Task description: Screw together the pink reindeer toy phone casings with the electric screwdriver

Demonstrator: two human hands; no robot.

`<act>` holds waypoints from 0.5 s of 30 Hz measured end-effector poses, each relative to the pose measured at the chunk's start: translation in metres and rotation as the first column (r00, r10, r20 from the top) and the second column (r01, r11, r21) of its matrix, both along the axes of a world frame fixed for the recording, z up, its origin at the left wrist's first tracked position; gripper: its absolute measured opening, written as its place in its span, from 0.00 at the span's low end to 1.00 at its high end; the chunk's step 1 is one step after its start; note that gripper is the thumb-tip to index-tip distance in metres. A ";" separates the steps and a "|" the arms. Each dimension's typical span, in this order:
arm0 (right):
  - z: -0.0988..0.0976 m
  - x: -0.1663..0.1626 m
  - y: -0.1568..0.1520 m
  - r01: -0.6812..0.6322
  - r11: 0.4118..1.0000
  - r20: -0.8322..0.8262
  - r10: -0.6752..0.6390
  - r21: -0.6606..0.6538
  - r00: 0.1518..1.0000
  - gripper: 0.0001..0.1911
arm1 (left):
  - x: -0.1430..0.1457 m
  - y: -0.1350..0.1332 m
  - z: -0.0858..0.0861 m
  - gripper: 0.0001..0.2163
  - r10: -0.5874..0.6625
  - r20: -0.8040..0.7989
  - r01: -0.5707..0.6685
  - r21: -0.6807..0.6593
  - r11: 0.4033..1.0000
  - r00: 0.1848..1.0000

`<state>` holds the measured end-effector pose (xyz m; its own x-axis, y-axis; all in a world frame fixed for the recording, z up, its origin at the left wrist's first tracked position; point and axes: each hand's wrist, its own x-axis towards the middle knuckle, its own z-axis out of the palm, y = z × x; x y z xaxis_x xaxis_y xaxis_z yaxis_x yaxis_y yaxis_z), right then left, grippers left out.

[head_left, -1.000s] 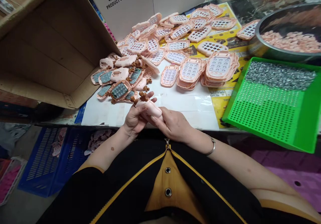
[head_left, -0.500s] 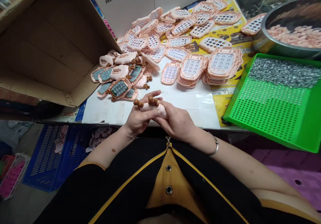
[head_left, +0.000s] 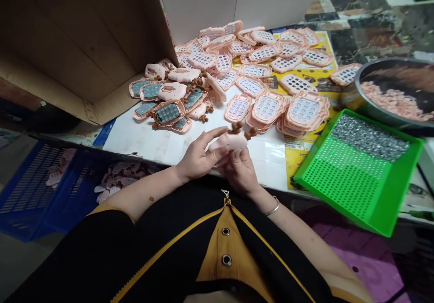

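Presently, one pink toy shell (head_left: 228,143) with two brown antlers (head_left: 236,126) is held over the white surface (head_left: 142,138), near its front edge: left hand (head_left: 198,157) in a narrow grip with forefinger extended, right hand (head_left: 241,172) closed on it from below. At 12 o'clock, pink keypad covers (head_left: 267,74), too many to count. At 3 o'clock, one green tray (head_left: 342,181); beyond it, one metal bowl (head_left: 364,74).

Your table (head_left: 142,138) carried white sheets, a yellow printed paper (head_left: 298,151), a spread of pink keypad shells (head_left: 267,108), a green perforated tray (head_left: 342,181), a metal bowl (head_left: 356,92) and an open cardboard box (head_left: 77,45).
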<state>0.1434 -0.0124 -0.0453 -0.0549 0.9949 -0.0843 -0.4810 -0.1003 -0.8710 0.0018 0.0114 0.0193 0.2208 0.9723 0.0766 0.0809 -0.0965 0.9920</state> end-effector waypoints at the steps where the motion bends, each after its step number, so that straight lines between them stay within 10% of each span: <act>1: 0.001 -0.001 0.001 0.004 0.999 -0.057 -0.006 -0.039 0.998 0.32 | 0.000 0.001 -0.003 0.25 -0.007 -0.043 0.008 0.026 1.000 0.999; 9: 0.010 -0.012 -0.003 0.036 0.994 -0.155 -0.053 -0.108 0.986 0.31 | 0.004 -0.003 -0.007 0.12 0.072 -0.274 0.009 0.283 0.959 0.959; 15: 0.008 -0.002 0.008 0.083 0.989 0.316 -0.119 0.126 0.941 0.25 | 0.003 0.015 -0.004 0.21 -0.014 0.089 0.028 -0.161 0.987 0.996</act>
<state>0.1416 -0.0039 -0.0376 0.0581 0.9979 0.0288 -0.1757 0.0386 -0.9837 0.0049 0.0261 0.0156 0.2408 0.9686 -0.0618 -0.0067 0.0654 0.9978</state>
